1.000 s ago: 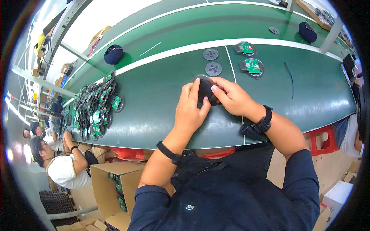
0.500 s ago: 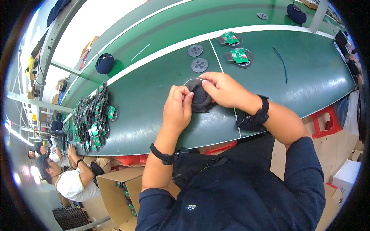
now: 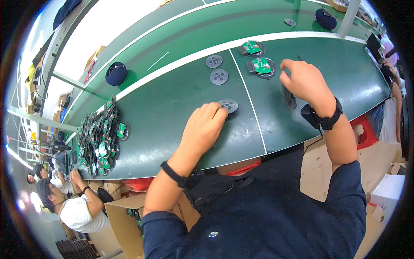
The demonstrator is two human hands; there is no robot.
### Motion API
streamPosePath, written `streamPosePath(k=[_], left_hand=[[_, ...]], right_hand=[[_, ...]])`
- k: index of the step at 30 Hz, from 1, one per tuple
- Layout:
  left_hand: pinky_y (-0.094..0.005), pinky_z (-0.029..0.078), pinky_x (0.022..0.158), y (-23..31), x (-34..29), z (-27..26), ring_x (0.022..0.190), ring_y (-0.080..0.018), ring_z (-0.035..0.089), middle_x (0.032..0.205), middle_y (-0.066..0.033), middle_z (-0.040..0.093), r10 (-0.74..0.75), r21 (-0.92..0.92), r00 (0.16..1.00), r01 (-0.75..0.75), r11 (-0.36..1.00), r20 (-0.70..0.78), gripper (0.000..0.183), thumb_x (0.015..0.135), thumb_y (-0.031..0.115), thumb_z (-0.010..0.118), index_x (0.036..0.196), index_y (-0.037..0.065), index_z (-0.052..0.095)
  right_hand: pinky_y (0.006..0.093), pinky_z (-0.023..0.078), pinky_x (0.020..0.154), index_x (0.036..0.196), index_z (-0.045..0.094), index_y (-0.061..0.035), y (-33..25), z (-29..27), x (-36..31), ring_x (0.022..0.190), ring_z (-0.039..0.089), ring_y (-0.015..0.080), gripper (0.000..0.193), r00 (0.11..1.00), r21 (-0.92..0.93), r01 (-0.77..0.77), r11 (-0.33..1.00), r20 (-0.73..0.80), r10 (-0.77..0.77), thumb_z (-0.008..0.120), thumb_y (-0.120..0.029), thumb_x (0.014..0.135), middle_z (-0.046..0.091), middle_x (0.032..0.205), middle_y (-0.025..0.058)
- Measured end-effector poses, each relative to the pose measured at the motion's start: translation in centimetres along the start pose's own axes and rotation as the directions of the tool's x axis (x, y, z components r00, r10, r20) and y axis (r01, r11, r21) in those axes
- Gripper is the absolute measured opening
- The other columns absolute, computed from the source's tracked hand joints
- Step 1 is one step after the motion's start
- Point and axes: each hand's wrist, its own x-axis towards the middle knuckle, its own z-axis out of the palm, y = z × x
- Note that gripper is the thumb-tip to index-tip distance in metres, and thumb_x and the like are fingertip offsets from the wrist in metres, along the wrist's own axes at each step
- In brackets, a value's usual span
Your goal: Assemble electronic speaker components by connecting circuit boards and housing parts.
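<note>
One grey disc [image 3: 231,105], left fingers [image 3: 217,109] at edge, pile [image 3: 97,134] well apart

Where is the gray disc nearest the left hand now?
In the head view, the gray disc is near the middle, partly covered by the left hand, just left of the thin white line.

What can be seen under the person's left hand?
A grey disc with holes shows partly beside the left hand; its near edge, and anything beneath the palm, cannot be seen.
</note>
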Motion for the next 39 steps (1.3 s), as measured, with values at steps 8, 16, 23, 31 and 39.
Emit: streamPosePath(k=[8,16,23,31,39], left_hand=[[-0.0425,0.052,0.075,-1.8,2.1,2.4,0.088,-0.0304,0.062,0.089,-0.0116,0.059,-0.166,-0.005,0.963,0.171,0.985,0.214,0.018,0.085,0.018,0.071,0.09,0.006,0.059],[-0.0449,0.051,0.077,-2.7,1.7,4.1,0.088,-0.0328,0.061,0.088,-0.0109,0.058,-0.251,-0.154,0.958,0.271,0.95,0.136,0.023,0.086,0.023,0.075,0.086,0.007,0.058],[-0.0425,0.049,0.075,-3.2,1.5,4.6,0.086,-0.0334,0.06,0.089,-0.0116,0.057,-0.348,-0.293,0.925,0.379,0.878,0.154,0.027,0.083,0.023,0.077,0.085,0.006,0.056],[-0.0385,0.049,0.069,-3.1,0.7,4.9,0.076,-0.0282,0.058,0.083,-0.0102,0.055,-0.368,-0.362,0.924,0.38,0.851,0.104,0.029,0.085,0.024,0.076,0.081,0.004,0.055],[-0.0309,0.047,0.063,-4.4,0.4,4.7,0.067,-0.015,0.053,0.077,-0.0061,0.054,-0.473,-0.583,0.862,0.484,0.653,0.185,0.028,0.09,0.024,0.074,0.081,0.002,0.058]], right_hand=[[0.0481,0.053,0.072,0.083,0.072,-0.0008,-1.5,3.0,2.6,0.078,0.068,0.0411,0.056,0.991,0.006,0.013,1.0,0.136,-0.013,0.064,-0.056,0.089,0.069,0.078,0.0227],[0.0448,0.047,0.102,0.116,0.065,-0.0047,2.5,4.2,-2.6,0.117,0.06,0.0384,0.048,0.817,0.102,0.576,0.811,-0.112,-0.566,0.08,-0.032,0.08,0.064,0.124,0.0206],[0.047,0.04,0.111,0.121,0.061,-0.0059,3.1,5.7,-4.2,0.133,0.05,0.0413,0.051,0.924,0.257,0.361,0.896,0.028,-0.38,0.081,-0.03,0.081,0.056,0.138,0.0221],[0.0472,0.037,0.113,0.122,0.06,-0.0052,3.4,5.2,-3.4,0.135,0.046,0.0422,0.052,0.913,0.267,0.366,0.892,0.081,-0.399,0.082,-0.023,0.079,0.053,0.141,0.022],[0.0481,0.03,0.119,0.136,0.053,-0.0063,4.0,5.6,-3.9,0.145,0.034,0.0422,0.061,0.94,0.399,0.244,0.884,0.129,-0.317,0.078,-0.019,0.082,0.042,0.152,0.0217]])
